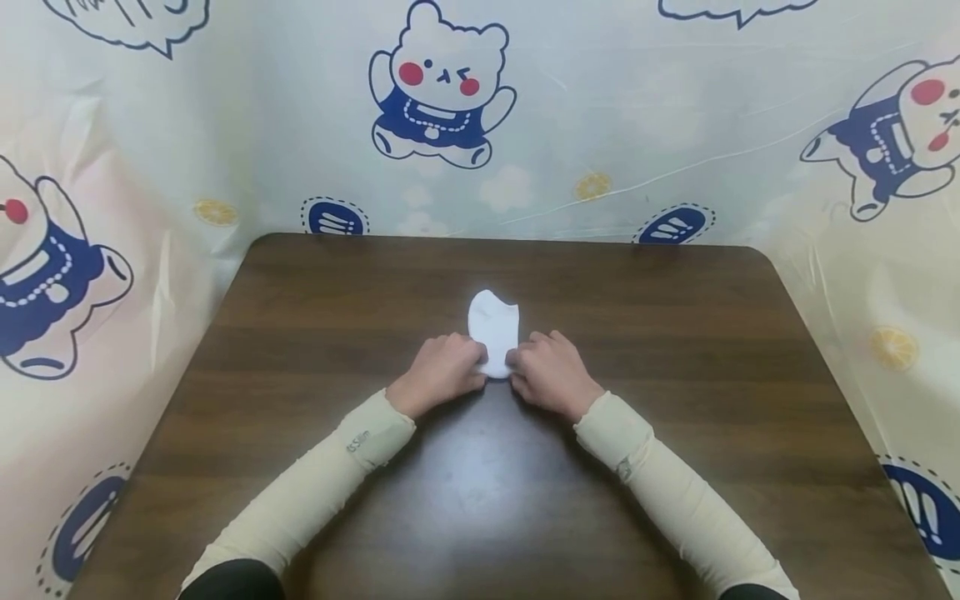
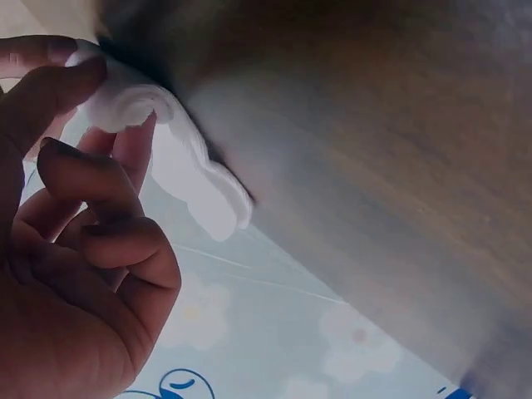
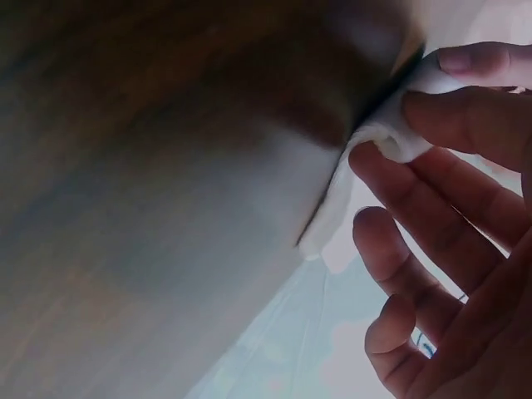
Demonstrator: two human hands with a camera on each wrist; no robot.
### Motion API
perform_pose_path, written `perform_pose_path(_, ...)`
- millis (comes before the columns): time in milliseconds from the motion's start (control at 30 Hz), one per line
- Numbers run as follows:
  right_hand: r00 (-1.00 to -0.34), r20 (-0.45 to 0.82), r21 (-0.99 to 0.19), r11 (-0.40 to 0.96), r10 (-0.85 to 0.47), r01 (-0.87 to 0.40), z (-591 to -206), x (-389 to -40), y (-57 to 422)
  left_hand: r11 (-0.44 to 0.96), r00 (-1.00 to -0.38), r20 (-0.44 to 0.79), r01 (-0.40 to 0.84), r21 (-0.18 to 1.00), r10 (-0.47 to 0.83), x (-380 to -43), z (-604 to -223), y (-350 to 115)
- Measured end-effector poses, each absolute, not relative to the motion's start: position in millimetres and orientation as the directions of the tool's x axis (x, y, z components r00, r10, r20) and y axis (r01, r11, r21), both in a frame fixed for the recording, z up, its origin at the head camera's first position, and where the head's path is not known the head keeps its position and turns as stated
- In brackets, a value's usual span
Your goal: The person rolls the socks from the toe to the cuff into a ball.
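A pair of thin white socks (image 1: 494, 321), laid together in layers, lies lengthwise on the table between the two hands. Its near end is curled into a small roll, whose spiral edge shows in both wrist views. On the left side of this roll, my left hand (image 1: 444, 372) pinches it between thumb and fingertips. My right hand (image 1: 557, 373) grips the opposite end of the roll in the same way. Flat on the wood, the far part of the socks (image 2: 195, 174) stretches away from the fingers, with a notch in its far edge.
The dark brown wooden table (image 1: 660, 325) has rounded far corners. Behind and beside it hangs a pale curtain (image 1: 600, 100) printed with cartoon bears. Light-coloured sleeves (image 1: 307, 492) cover both forearms.
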State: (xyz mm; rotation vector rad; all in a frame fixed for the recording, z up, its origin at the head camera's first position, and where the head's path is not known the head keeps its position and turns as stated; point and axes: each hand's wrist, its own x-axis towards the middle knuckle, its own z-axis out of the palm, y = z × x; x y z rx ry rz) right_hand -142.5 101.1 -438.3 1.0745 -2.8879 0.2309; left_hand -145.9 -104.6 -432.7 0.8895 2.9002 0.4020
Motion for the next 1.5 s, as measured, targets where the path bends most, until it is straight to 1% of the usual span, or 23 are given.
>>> perform_pose_path(167,-0.8,0.06,-0.254,0.766,-0.597,-0.59,-438,-146,106,0.798,-0.831,-0.015,0.528,0.289,0.556,-143,-428,-105)
perform_pose_path(300,-0.809,0.033,-0.351,0.751,-0.586,-0.559,-438,-148,109,0.8,-0.83,-0.059,0.511,0.316,0.554,-143,-424,-105)
perform_pose_path(467,-0.822,-0.024,-0.46,0.736,-0.57,-0.497,-442,-151,113,0.805,-0.838,-0.134,0.445,0.393,0.529,-145,-422,-104)
perform_pose_path(567,-0.825,-0.042,-0.501,0.727,-0.563,-0.47,-444,-154,114,0.812,-0.852,-0.155,0.4,0.425,0.501,-146,-422,-103)
perform_pose_path(633,-0.831,-0.045,-0.502,0.732,-0.555,-0.462,-444,-155,114,0.823,-0.866,-0.158,0.373,0.427,0.475,-147,-422,-103)
perform_pose_path(733,-0.852,-0.049,-0.476,0.762,-0.521,-0.439,-443,-156,113,0.842,-0.887,-0.135,0.359,0.404,0.442,-148,-424,-102)
perform_pose_path(800,-0.864,-0.036,-0.436,0.786,-0.503,-0.439,-442,-156,111,0.847,-0.89,-0.1,0.383,0.368,0.445,-148,-425,-101)
perform_pose_path(867,-0.863,0.0,-0.378,0.799,-0.505,-0.467,-439,-154,109,0.844,-0.884,-0.058,0.422,0.331,0.465,-148,-427,-100)
perform_pose_path(933,-0.841,0.063,-0.303,0.793,-0.537,-0.529,-437,-152,107,0.833,-0.869,-0.022,0.466,0.297,0.494,-147,-428,-99)
perform_pose_path(1067,-0.766,0.176,-0.18,0.745,-0.619,-0.643,-433,-145,104,0.815,-0.841,0.002,0.525,0.246,0.541,-145,-429,-99)
perform_pose_path(1133,-0.74,0.196,-0.131,0.731,-0.643,-0.67,-433,-143,104,0.812,-0.834,-0.004,0.537,0.229,0.552,-143,-429,-100)
perform_pose_path(1267,-0.727,0.194,-0.043,0.735,-0.659,-0.677,-437,-143,105,0.807,-0.825,-0.01,0.55,0.215,0.565,-140,-430,-103)
perform_pose_path(1367,-0.724,0.201,-0.016,0.737,-0.66,-0.676,-440,-143,105,0.804,-0.823,-0.001,0.554,0.215,0.568,-141,-431,-103)
perform_pose_path(1500,-0.715,0.228,-0.025,0.731,-0.661,-0.682,-441,-143,104,0.808,-0.827,0.012,0.552,0.206,0.563,-143,-432,-103)
